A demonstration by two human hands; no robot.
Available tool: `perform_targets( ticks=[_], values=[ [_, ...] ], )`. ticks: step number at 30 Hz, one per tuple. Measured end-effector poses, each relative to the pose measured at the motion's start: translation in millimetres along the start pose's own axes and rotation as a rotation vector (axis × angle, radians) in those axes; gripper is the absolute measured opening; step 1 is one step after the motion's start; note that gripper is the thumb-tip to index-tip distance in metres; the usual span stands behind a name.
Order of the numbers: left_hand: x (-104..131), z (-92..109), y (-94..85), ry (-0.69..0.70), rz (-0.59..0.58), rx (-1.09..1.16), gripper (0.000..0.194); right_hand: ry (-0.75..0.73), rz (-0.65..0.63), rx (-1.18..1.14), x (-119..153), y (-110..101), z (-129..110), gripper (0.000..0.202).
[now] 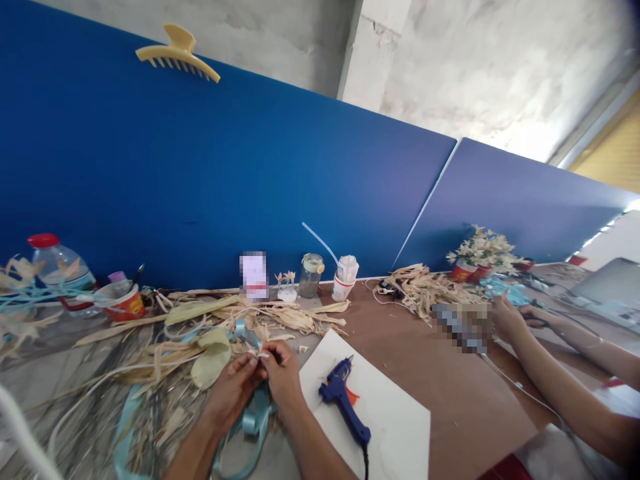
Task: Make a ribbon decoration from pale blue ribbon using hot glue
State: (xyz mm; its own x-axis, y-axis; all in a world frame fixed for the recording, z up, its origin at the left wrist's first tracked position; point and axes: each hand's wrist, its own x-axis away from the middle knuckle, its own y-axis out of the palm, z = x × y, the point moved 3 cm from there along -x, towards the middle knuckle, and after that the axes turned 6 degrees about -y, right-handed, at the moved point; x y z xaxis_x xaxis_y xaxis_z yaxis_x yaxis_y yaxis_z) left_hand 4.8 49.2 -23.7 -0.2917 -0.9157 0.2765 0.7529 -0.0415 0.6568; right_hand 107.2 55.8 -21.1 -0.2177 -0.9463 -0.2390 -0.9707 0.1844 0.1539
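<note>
My left hand (234, 385) and my right hand (283, 375) meet in front of me, fingertips pinched together on a small pale piece (261, 355). Its exact kind is too small to make out. Light blue ribbon (256, 421) hangs in loops beneath and between the hands, and more of it shows just behind them. Whether the ribbon joins the pale piece is hidden by my fingers. Dried corn husks (270, 319) lie loosely behind and left of the hands. Right of my right hand, a blue glue gun (345, 403) rests on a white board (400, 420).
Along the blue partition (225, 173) stand a red-capped bottle (55, 267), a red cup (125, 307), a glass jar (312, 277) and a white cup (344, 283). A co-worker's arms (545, 373) reach in from the right, near potted husk flowers (483, 253).
</note>
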Motion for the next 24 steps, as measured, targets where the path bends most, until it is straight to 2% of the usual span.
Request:
perform_targets(
  ticks=[9,17,24],
  values=[
    [1.8,4.9,0.0,0.007,0.004,0.086,0.023,0.177,-0.032,-0.39,3.2,9.0,-3.1,0.017],
    [1.1,4.7,-1.8,0.018,-0.042,0.068,0.019,0.177,-0.068,-0.404,4.4,9.1,-6.3,0.016],
    [2.5,2.1,-2.4,0.002,-0.056,-0.007,0.02,0.296,-0.135,-0.507,3.8,8.4,-2.8,0.034]
  ],
)
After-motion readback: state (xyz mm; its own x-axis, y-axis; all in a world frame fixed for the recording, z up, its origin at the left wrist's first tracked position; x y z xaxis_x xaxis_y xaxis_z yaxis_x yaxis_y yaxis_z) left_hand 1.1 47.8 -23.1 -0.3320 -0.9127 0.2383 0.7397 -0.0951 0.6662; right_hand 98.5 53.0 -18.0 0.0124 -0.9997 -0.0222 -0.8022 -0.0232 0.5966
